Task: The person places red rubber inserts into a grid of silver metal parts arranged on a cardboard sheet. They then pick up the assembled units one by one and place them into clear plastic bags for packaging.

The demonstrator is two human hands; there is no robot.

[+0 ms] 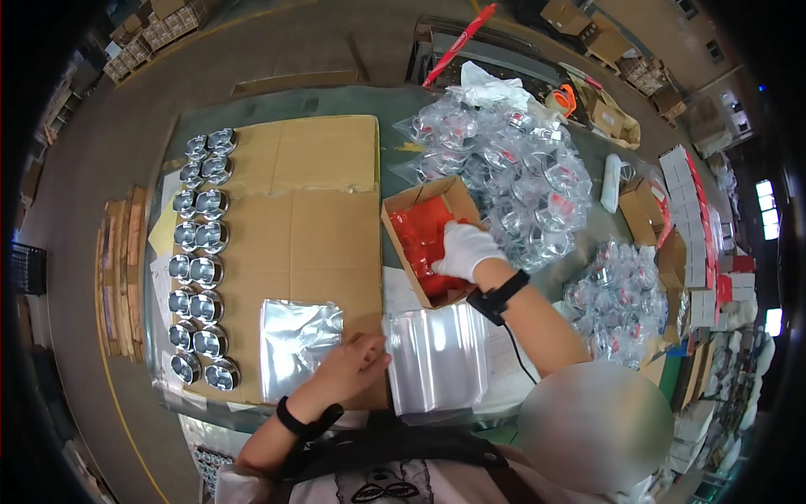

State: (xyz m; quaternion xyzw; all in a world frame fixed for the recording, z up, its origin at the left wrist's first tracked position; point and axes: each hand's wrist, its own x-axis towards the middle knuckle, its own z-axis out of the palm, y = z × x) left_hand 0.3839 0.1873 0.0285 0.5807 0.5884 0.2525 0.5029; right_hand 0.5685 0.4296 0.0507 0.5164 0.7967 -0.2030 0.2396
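My right hand (467,251), in a white glove, reaches into a small open cardboard box (460,188) of red plastic-like pieces (420,231). Its fingers curl down among them, and their tips are partly hidden. My bare left hand (357,366) hovers low with loosely bent fingers, holding nothing that I can see. It is beside a stack of shiny clear plastic bags (300,346) on a cardboard sheet (327,227). To its right lies a stack of clear plastic film (438,359). Metal pistons (206,270) stand in two columns along the sheet's left edge.
Bagged pistons (537,181) form a large pile right of the box, with a smaller pile (619,304) nearer me. A white bottle-like object (611,183), an orange tape dispenser (561,101) and white cartons (687,210) are farther right. Wooden pallets (122,273) stand left of the table.
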